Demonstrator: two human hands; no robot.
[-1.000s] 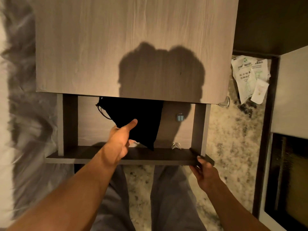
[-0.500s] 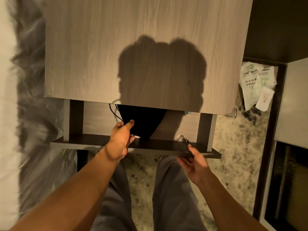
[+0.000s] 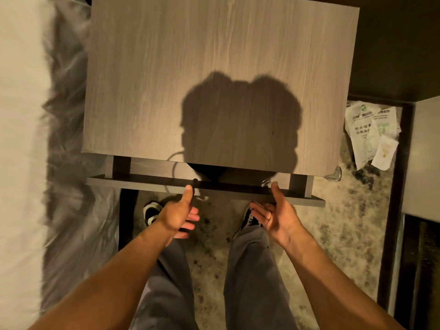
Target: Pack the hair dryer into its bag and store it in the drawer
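The black drawstring bag (image 3: 209, 172) lies in the drawer (image 3: 147, 181) of the wooden nightstand (image 3: 214, 67); only a small dark part shows below the tabletop, with its thin cord looping at the left. The drawer sticks out just a little. My left hand (image 3: 177, 214) rests with its thumb against the dark drawer front, fingers loosely curled, holding nothing. My right hand (image 3: 276, 214) has its thumb on the front edge near a clear knob (image 3: 266, 182), fingers spread under the panel. The hair dryer itself is hidden.
A bed with white and grey bedding (image 3: 35, 163) lies along the left. Printed paper packets (image 3: 371, 132) lie on the speckled floor at right, beside a dark cabinet (image 3: 421, 210). A clear bumper (image 3: 334, 174) sticks out of the nightstand corner. My legs and shoes stand below the drawer.
The drawer has slid most of the way in, hiding nearly all of the bag. My left hand came out of the drawer onto its front; my right hand shifted left along the front edge.
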